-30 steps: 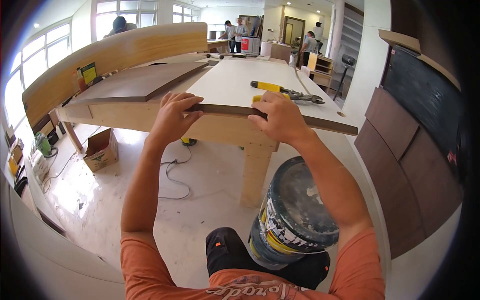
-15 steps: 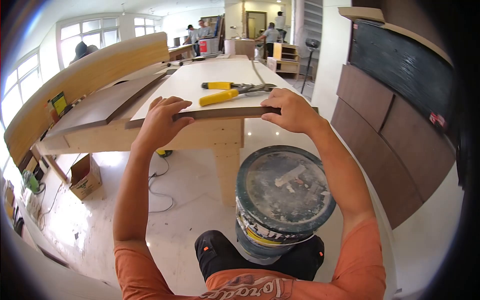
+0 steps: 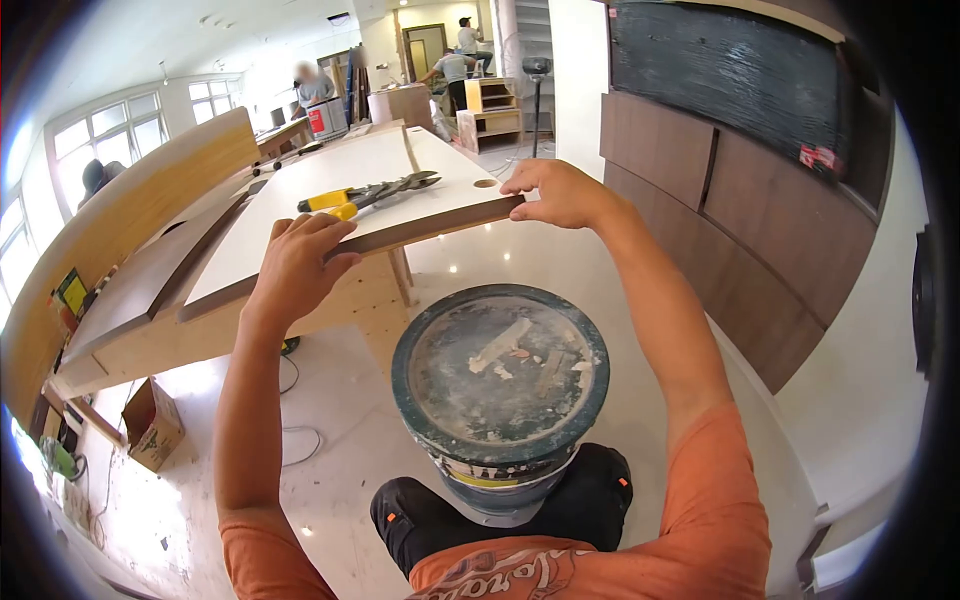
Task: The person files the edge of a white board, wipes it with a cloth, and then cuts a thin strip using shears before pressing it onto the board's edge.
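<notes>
A white-faced board (image 3: 350,185) with a dark brown edge lies on a wooden workbench. My left hand (image 3: 298,262) grips its near edge, fingers over the top and thumb against the edge band. At the right corner, my right hand (image 3: 565,195) pinches the board between fingers and thumb. Yellow-handled pliers (image 3: 385,190) rest on the white face, close to my left fingers. A round hole (image 3: 485,183) in the board shows beside my right fingertips.
A lidded bucket (image 3: 500,370) stands between my knees. Left on the bench are a brown panel (image 3: 140,280) and a curved wooden piece (image 3: 130,185). An open carton (image 3: 153,425) sits on the floor. Brown panels (image 3: 740,220) line the right wall. Other people are in the background.
My view has turned right and the bucket appears more central. My right hand has moved to the board's corner. The hole beside it now shows. My left hand stays at the near edge.
</notes>
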A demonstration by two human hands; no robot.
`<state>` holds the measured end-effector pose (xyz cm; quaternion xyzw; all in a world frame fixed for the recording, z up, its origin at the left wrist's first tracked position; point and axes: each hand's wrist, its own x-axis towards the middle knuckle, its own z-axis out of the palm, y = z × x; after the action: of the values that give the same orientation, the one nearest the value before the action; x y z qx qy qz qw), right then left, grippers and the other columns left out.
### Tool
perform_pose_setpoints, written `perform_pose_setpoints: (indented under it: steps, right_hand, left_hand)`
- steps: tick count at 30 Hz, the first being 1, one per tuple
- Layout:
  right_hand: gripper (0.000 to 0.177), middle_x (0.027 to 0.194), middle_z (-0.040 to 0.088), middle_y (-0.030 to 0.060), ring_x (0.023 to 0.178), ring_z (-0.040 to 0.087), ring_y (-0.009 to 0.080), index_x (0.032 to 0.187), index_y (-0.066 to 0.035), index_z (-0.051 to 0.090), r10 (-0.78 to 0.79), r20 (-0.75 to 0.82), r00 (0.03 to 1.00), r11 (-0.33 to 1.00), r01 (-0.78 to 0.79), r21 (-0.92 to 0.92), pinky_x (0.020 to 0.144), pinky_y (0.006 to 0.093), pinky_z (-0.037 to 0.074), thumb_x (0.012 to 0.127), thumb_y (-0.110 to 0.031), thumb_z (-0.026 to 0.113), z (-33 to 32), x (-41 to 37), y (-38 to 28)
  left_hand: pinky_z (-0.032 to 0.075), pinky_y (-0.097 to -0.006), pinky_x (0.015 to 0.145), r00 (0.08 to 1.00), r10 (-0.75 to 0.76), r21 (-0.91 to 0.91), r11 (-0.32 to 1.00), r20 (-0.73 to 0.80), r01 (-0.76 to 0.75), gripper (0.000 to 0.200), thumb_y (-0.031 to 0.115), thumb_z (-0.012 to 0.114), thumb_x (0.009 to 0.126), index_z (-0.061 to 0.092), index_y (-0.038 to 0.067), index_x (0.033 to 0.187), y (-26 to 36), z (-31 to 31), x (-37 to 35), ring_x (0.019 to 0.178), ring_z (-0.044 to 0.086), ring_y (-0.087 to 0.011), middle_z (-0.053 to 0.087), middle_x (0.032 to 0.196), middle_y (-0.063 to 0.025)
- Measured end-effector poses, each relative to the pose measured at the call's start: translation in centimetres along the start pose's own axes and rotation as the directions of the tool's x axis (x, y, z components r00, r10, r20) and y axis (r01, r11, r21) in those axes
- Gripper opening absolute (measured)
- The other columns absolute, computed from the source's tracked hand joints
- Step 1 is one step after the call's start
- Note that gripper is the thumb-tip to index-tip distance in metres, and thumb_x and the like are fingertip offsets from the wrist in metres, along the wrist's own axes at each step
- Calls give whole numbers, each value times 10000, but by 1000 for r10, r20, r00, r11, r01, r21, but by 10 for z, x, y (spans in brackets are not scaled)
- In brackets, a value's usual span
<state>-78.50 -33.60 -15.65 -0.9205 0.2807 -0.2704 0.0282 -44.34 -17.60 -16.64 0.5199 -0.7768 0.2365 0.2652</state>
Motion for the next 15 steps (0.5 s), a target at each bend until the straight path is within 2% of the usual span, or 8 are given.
perform_pose_setpoints:
  steps: [4,12,15]
  right_hand:
    - [436,1138,684,119,1013,639,250,1220,-33,695,80,18,997,996,-81,33,913,355,511,804,-136,777,-4,-9,13]
    - [456,1132,696,118,1017,641,233,1254,-40,675,105,41,994,977,-111,180,902,342,513,828,-173,765,-1,-15,16]
    - [466,1145,700,119,1017,645,232,1265,-45,671,134,68,989,981,-142,130,900,345,513,835,-198,764,-1,-12,14]
  left_hand:
    - [383,-389,984,998,61,-8,998,-6,-61,376,214,763,839,697,45,1169,9,19,16,1043,615,-283,686,1101,-103]
    - [405,-408,989,997,45,-59,997,56,-41,384,203,756,841,691,54,1189,37,37,43,1076,613,-293,678,1125,-99]
    - [407,-419,1002,998,66,-60,996,8,-66,392,194,753,841,684,53,1200,38,40,41,1102,605,-305,670,1151,-105]
